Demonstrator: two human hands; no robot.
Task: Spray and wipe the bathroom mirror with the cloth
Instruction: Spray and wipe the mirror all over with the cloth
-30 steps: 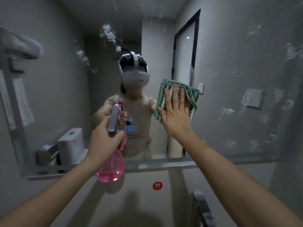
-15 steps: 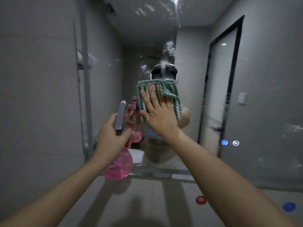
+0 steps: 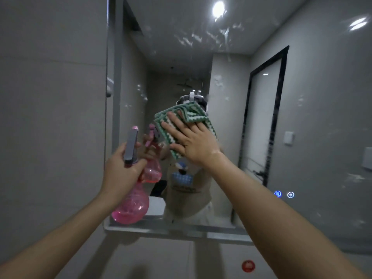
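The bathroom mirror (image 3: 314, 117) fills most of the head view and carries white foam streaks near its top and right side. My right hand (image 3: 191, 139) presses a green-and-white zigzag cloth (image 3: 193, 112) flat against the glass near the middle, fingers straight and spread. One corner of the cloth folds over my fingertips. My left hand (image 3: 120, 174) grips the neck of a pink spray bottle (image 3: 131, 206) with a grey trigger head, held upright just in front of the mirror's lower left corner.
The mirror's left edge (image 3: 109, 97) meets a grey tiled wall (image 3: 50, 117). Two small lit touch icons (image 3: 283, 194) glow at the lower right of the glass. A red round sticker (image 3: 248, 266) sits on the wall below the mirror's bottom frame (image 3: 181, 231).
My right hand has slid the cloth leftward across the glass, from right of the reflected person to over the reflected head. My view has swung toward the mirror's left edge. The bottle stays gripped.
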